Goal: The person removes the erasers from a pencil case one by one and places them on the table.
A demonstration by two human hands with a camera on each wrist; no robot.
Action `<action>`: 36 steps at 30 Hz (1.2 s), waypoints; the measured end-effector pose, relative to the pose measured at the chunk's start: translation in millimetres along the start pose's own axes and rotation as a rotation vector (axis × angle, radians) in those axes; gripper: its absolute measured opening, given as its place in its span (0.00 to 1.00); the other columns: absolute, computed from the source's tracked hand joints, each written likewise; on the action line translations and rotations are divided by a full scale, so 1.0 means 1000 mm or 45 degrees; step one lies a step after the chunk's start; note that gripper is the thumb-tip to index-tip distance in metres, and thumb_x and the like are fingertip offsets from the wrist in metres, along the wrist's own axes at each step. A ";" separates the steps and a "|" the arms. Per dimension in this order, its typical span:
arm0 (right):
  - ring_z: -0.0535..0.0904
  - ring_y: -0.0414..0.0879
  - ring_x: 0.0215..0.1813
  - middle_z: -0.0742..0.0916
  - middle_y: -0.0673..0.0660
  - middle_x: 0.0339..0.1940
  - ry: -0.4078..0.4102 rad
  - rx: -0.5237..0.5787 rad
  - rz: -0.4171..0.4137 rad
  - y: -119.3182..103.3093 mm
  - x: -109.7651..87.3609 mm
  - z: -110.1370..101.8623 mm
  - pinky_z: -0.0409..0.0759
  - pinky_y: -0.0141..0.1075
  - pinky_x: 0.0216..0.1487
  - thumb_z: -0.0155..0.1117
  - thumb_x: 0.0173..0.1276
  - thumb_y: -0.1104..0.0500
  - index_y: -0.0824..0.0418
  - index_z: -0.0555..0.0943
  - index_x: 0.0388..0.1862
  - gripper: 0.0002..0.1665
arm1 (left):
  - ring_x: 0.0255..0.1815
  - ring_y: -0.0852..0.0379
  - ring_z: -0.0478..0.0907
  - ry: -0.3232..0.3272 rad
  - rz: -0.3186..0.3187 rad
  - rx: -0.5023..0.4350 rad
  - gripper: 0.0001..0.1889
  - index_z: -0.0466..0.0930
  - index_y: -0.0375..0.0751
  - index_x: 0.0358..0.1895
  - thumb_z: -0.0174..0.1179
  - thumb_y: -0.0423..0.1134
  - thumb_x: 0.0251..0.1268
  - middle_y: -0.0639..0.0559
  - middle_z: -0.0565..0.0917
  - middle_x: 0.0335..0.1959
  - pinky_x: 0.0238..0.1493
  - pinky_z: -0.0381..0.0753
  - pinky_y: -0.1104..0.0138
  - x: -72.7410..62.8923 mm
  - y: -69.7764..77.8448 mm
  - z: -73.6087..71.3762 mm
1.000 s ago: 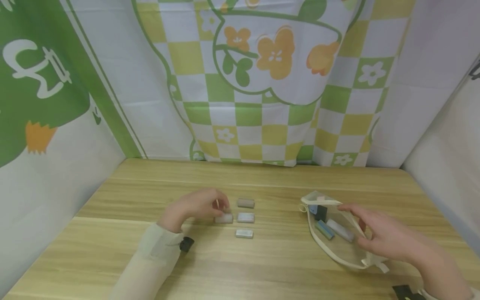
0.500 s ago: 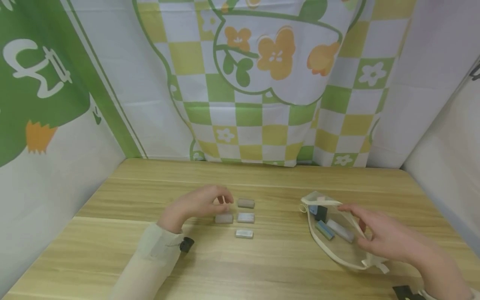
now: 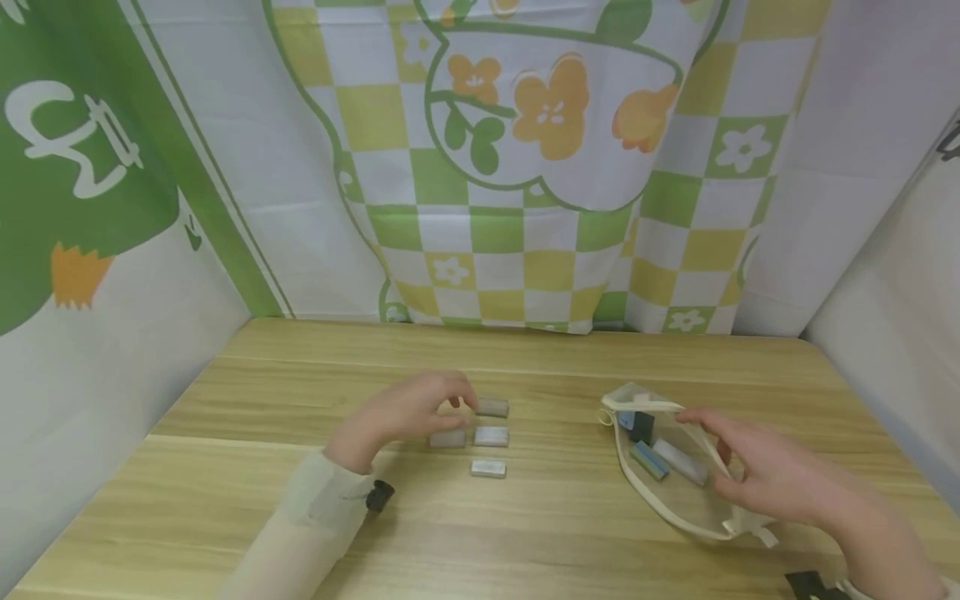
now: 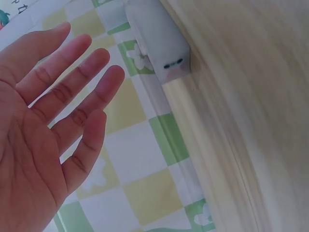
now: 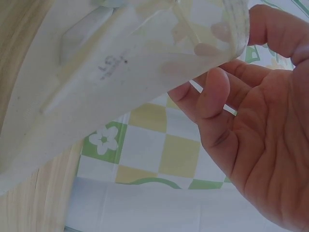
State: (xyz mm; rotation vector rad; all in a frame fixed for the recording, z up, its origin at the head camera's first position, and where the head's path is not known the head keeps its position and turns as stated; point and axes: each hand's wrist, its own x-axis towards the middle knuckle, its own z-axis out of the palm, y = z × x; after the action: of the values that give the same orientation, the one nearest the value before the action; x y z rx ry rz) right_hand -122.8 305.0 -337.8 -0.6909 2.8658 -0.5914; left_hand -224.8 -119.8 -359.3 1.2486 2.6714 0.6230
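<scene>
Several small pale rectangular blocks lie close together on the wooden table: a brownish-grey one (image 3: 495, 407) at the back, a whitish one (image 3: 492, 437) in the middle, another (image 3: 488, 469) in front, and a grey one (image 3: 447, 439) to the left. Over the left block hovers my left hand (image 3: 408, 410), fingers loosely bent, holding nothing; its fingertips overlap the back block's left end. The left wrist view shows a grey block (image 4: 161, 41) with small dark marks on its end. My right hand (image 3: 776, 467) pinches the rim of a translucent zip pouch (image 3: 652, 406), keeping it open.
Inside the pouch lie a long white block (image 3: 681, 462), a blue-green block (image 3: 649, 460) and a dark block (image 3: 641, 427). A patterned curtain (image 3: 525, 275) hangs along the table's (image 3: 540, 542) back edge. White fabric walls (image 3: 900, 275) stand at both sides.
My left hand has let go of the left grey block, lifted slightly and shifted right towards the back block. The right hand and pouch stay put.
</scene>
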 end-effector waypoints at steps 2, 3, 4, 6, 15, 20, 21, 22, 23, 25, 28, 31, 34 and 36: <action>0.63 0.31 0.18 0.76 0.49 0.31 -0.002 0.003 0.000 0.000 0.000 0.000 0.67 0.29 0.18 0.66 0.58 0.65 0.56 0.64 0.72 0.42 | 0.50 0.51 0.82 0.001 0.006 0.016 0.10 0.84 0.40 0.49 0.61 0.37 0.69 0.51 0.84 0.49 0.52 0.83 0.58 0.001 0.002 0.001; 0.63 0.31 0.18 0.76 0.49 0.31 -0.001 0.002 -0.003 0.000 0.000 0.000 0.67 0.29 0.18 0.66 0.59 0.65 0.56 0.65 0.72 0.42 | 0.50 0.51 0.82 0.000 0.005 0.019 0.10 0.84 0.40 0.49 0.61 0.37 0.69 0.51 0.84 0.49 0.52 0.83 0.58 0.001 0.003 0.002; 0.63 0.31 0.18 0.76 0.49 0.31 0.000 0.003 -0.007 0.000 0.000 0.000 0.67 0.29 0.18 0.66 0.59 0.65 0.56 0.65 0.72 0.41 | 0.49 0.51 0.82 -0.002 0.003 0.014 0.10 0.84 0.41 0.49 0.61 0.37 0.69 0.51 0.84 0.50 0.52 0.83 0.58 0.001 0.004 0.002; 0.63 0.31 0.19 0.76 0.49 0.31 0.000 0.006 -0.013 0.001 0.000 0.000 0.67 0.29 0.18 0.65 0.59 0.65 0.57 0.65 0.72 0.41 | 0.50 0.52 0.82 -0.004 -0.010 0.015 0.10 0.84 0.42 0.50 0.61 0.37 0.69 0.52 0.84 0.50 0.52 0.82 0.59 0.001 0.006 0.002; 0.63 0.31 0.19 0.75 0.49 0.30 0.005 0.011 -0.024 0.003 0.000 0.001 0.68 0.29 0.19 0.65 0.59 0.66 0.58 0.65 0.72 0.41 | 0.51 0.54 0.82 -0.009 0.001 0.047 0.12 0.83 0.42 0.52 0.62 0.39 0.69 0.53 0.84 0.49 0.52 0.82 0.61 0.004 0.012 0.004; 0.63 0.31 0.18 0.75 0.49 0.30 0.012 0.013 -0.029 0.003 0.000 0.001 0.68 0.29 0.18 0.65 0.58 0.66 0.58 0.65 0.72 0.41 | 0.50 0.54 0.82 -0.009 0.006 0.044 0.13 0.83 0.40 0.53 0.61 0.38 0.69 0.51 0.84 0.50 0.52 0.82 0.61 0.006 0.014 0.005; 0.63 0.31 0.18 0.76 0.49 0.30 0.014 0.014 -0.031 0.003 0.001 0.001 0.68 0.29 0.19 0.65 0.59 0.66 0.59 0.65 0.72 0.41 | 0.50 0.54 0.82 -0.009 0.012 0.040 0.13 0.83 0.40 0.53 0.61 0.38 0.69 0.50 0.85 0.50 0.52 0.82 0.61 0.006 0.014 0.006; 0.63 0.31 0.19 0.76 0.49 0.31 0.017 0.013 -0.034 0.003 0.001 0.001 0.68 0.29 0.19 0.65 0.59 0.66 0.59 0.65 0.72 0.41 | 0.50 0.54 0.82 -0.010 0.015 0.037 0.13 0.83 0.40 0.53 0.61 0.38 0.69 0.50 0.85 0.50 0.52 0.82 0.61 0.007 0.015 0.006; 0.63 0.30 0.19 0.76 0.49 0.31 0.020 0.012 -0.038 0.003 0.001 0.000 0.68 0.29 0.19 0.65 0.59 0.66 0.59 0.65 0.72 0.41 | 0.50 0.54 0.82 -0.010 0.023 0.036 0.13 0.83 0.39 0.53 0.61 0.38 0.69 0.50 0.85 0.51 0.52 0.82 0.61 0.007 0.015 0.006; 0.64 0.30 0.19 0.76 0.49 0.31 0.021 0.016 -0.044 0.002 0.001 0.000 0.68 0.29 0.20 0.65 0.59 0.66 0.59 0.65 0.72 0.40 | 0.50 0.53 0.83 -0.006 0.046 0.040 0.13 0.83 0.39 0.53 0.61 0.37 0.69 0.49 0.85 0.50 0.53 0.82 0.60 0.008 0.016 0.008; 0.65 0.31 0.20 0.76 0.49 0.32 0.014 0.020 -0.051 0.002 0.001 -0.001 0.69 0.29 0.21 0.65 0.59 0.66 0.59 0.65 0.72 0.41 | 0.51 0.53 0.83 -0.004 0.057 0.041 0.12 0.84 0.39 0.52 0.60 0.37 0.68 0.50 0.86 0.50 0.54 0.82 0.60 0.009 0.017 0.009; 0.65 0.31 0.22 0.77 0.49 0.32 0.007 0.022 -0.047 0.002 0.001 -0.002 0.69 0.29 0.21 0.65 0.59 0.66 0.60 0.64 0.72 0.41 | 0.52 0.53 0.82 -0.008 0.071 0.043 0.12 0.83 0.38 0.52 0.60 0.37 0.69 0.50 0.85 0.50 0.55 0.82 0.60 0.011 0.018 0.012; 0.65 0.31 0.22 0.76 0.49 0.32 0.000 0.027 -0.038 0.002 0.001 -0.003 0.69 0.29 0.21 0.65 0.58 0.66 0.60 0.64 0.73 0.42 | 0.54 0.52 0.82 -0.015 0.089 0.042 0.13 0.83 0.38 0.53 0.60 0.37 0.69 0.49 0.85 0.52 0.56 0.81 0.60 0.014 0.019 0.014; 0.64 0.31 0.21 0.76 0.49 0.32 0.000 0.029 -0.032 0.003 0.000 -0.003 0.69 0.29 0.20 0.65 0.59 0.66 0.60 0.64 0.73 0.42 | 0.54 0.52 0.82 -0.012 0.115 0.044 0.13 0.82 0.38 0.53 0.60 0.37 0.69 0.49 0.84 0.52 0.57 0.81 0.60 0.017 0.020 0.015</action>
State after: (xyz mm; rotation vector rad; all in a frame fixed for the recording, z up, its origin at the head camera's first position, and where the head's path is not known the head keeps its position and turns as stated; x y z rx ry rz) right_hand -124.8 308.9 -336.0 -0.7244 2.8495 -0.6262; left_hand -217.7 -90.9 -363.8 1.3843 2.6417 0.5827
